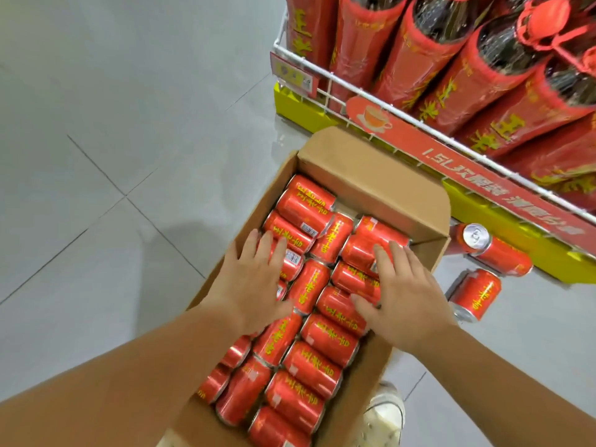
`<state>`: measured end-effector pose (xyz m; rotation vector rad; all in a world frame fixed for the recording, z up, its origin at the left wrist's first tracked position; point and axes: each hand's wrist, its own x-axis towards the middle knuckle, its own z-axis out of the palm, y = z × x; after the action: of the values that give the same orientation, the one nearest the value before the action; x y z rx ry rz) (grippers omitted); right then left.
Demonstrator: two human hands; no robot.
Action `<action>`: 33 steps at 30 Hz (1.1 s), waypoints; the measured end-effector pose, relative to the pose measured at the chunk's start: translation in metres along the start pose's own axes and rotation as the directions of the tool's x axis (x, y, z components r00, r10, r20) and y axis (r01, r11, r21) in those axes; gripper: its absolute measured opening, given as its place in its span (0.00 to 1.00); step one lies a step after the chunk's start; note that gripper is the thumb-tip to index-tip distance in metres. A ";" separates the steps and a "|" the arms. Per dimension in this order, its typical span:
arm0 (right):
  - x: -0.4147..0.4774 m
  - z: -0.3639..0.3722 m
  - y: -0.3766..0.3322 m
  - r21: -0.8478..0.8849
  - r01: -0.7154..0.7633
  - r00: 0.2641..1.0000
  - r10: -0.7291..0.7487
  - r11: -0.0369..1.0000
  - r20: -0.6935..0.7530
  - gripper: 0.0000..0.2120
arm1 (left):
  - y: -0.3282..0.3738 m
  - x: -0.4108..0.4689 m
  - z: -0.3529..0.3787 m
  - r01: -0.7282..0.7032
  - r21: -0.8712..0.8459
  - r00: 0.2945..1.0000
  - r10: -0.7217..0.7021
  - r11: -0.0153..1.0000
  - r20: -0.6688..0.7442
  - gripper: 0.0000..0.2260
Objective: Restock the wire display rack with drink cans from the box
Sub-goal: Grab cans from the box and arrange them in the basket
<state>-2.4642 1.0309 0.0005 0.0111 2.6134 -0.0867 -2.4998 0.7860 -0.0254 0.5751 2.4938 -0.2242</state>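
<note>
Drink cans lying sideways, packed tight in box on floor, just below wire rack. Likely hefty for size, rigid, slick, dent-prone if dropped. Best grabbed round mid-body, thumb opposite fingers. Left hand flat on left-side cans, fingers straight, gripping nothing. Right hand spread over right-side cans, nothing pinched. Two loose cans on floor beside box.

Box on floor, cans in it lying sideways; rack with bottles behind-right; two loose cans on floor right of box.
</note>
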 end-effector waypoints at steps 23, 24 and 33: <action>0.087 0.055 0.049 0.241 -0.081 0.993 0.059 0.967 0.099 0.31 | 0.048 0.166 -0.010 0.360 -0.800 0.528 -0.602 -0.480 0.599 0.48; 0.085 0.052 0.050 0.348 -0.129 0.990 0.101 0.929 0.098 0.30 | 0.047 0.163 -0.011 0.362 -0.808 0.546 -0.598 -0.464 0.587 0.45; 0.041 -0.015 0.040 0.937 -0.344 0.934 0.079 -0.068 0.349 0.15 | 0.040 0.083 -0.063 0.349 -0.906 0.764 -0.486 -0.241 0.424 0.33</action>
<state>-2.5062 1.0715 -0.0092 0.9077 1.6325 -1.8082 -2.5750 0.8683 -0.0210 -1.0369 1.9519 1.4269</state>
